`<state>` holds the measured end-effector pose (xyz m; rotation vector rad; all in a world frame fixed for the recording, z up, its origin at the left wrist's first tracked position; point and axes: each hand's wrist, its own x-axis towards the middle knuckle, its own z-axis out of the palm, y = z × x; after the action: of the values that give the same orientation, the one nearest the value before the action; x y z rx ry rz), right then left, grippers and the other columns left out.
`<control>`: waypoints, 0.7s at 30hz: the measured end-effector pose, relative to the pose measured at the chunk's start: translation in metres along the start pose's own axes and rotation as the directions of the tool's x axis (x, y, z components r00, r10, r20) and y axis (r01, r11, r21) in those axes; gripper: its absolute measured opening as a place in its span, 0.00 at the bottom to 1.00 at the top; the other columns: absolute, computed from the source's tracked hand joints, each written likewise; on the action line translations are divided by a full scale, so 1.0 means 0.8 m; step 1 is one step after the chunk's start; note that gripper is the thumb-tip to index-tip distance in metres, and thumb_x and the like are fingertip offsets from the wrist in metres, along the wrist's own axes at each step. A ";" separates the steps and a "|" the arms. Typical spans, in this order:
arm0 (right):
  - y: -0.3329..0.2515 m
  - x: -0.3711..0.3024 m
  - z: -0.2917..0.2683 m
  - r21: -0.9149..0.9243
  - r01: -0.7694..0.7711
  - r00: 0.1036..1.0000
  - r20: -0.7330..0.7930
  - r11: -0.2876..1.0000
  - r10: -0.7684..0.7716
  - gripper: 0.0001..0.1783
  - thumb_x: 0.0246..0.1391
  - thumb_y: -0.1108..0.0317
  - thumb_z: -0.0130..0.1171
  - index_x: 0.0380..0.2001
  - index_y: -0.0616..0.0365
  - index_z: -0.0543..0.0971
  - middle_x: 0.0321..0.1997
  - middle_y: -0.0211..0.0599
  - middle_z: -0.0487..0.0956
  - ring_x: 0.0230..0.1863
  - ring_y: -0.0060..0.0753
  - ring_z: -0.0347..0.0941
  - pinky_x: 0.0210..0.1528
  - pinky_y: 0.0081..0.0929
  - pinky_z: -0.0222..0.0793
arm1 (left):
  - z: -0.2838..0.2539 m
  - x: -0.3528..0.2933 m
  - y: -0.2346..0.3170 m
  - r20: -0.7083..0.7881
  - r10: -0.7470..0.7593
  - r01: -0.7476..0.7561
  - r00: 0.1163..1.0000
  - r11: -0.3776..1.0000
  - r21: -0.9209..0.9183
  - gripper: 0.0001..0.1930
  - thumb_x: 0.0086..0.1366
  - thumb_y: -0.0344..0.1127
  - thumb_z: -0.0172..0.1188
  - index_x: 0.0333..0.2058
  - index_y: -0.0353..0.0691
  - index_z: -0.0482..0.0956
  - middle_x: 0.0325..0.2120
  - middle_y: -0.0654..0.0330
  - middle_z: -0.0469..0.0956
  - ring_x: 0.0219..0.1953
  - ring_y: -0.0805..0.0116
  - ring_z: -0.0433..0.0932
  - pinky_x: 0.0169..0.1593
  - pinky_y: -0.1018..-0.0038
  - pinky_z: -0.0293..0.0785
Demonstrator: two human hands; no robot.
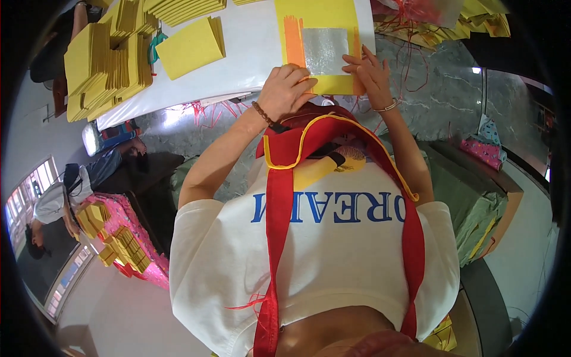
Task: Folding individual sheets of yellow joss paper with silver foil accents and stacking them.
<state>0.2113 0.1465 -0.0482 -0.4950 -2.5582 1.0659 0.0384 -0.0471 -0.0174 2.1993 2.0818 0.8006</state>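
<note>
In front of me a yellow paper sheet (329,87) lies on the white table, near its front edge. It carries a silver foil rectangle (325,50) with an orange band (294,41) along its left side and a narrower one on the right. My left hand (288,88) is at the sheet's lower left corner, its fingers bent and pressed together on the paper. Over the right edge rests my right hand (372,76), fingers stretched and apart, the tips touching the paper beside the foil. What lies beneath the left fingers is hidden.
Stacks of folded yellow paper (107,68) fill the table's left end. A loose folded yellow piece (191,47) lies near green-handled scissors (156,46). Red strings (410,65) and more yellow paper (470,24) are at the right. Another person (50,205) sits left by a pink-covered surface (132,220).
</note>
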 end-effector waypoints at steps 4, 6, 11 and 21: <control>0.011 0.003 0.005 0.253 -0.087 0.996 0.024 0.964 0.084 0.25 0.61 0.51 0.32 0.34 0.45 0.81 0.52 0.21 0.74 0.67 0.37 0.48 0.62 0.57 0.16 | -0.006 0.009 -0.006 -0.012 -0.049 0.044 0.999 0.959 -0.279 0.08 0.55 0.33 0.58 0.34 0.39 0.77 0.31 0.58 0.73 0.35 0.60 0.72 0.37 0.70 0.69; 0.019 0.006 0.006 0.356 -0.098 0.995 0.032 0.929 0.093 0.26 0.61 0.52 0.31 0.33 0.48 0.81 0.52 0.23 0.74 0.66 0.37 0.48 0.63 0.54 0.17 | -0.010 0.015 -0.009 -0.029 -0.084 0.068 0.996 0.935 -0.349 0.06 0.56 0.32 0.57 0.32 0.37 0.76 0.27 0.57 0.73 0.31 0.59 0.73 0.35 0.71 0.69; 0.023 0.006 0.009 0.449 -0.074 0.997 0.034 0.890 0.066 0.30 0.61 0.53 0.28 0.31 0.54 0.81 0.51 0.29 0.75 0.65 0.37 0.50 0.65 0.43 0.23 | -0.013 0.020 -0.021 0.150 -0.189 0.236 0.971 0.873 -0.426 0.08 0.59 0.34 0.53 0.30 0.35 0.76 0.26 0.54 0.75 0.31 0.56 0.74 0.35 0.68 0.70; 0.035 0.004 0.018 0.460 -0.087 0.996 0.029 0.883 0.083 0.31 0.61 0.53 0.25 0.32 0.51 0.81 0.53 0.25 0.74 0.66 0.36 0.49 0.64 0.44 0.22 | -0.022 0.031 -0.027 0.414 -0.373 0.543 0.831 0.706 -0.454 0.09 0.58 0.39 0.55 0.30 0.40 0.78 0.20 0.58 0.76 0.23 0.64 0.75 0.31 0.72 0.70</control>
<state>0.2078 0.1580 -0.0775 -0.4734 -2.1899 1.6491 0.0114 -0.0273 -0.0007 1.3075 1.8161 0.8239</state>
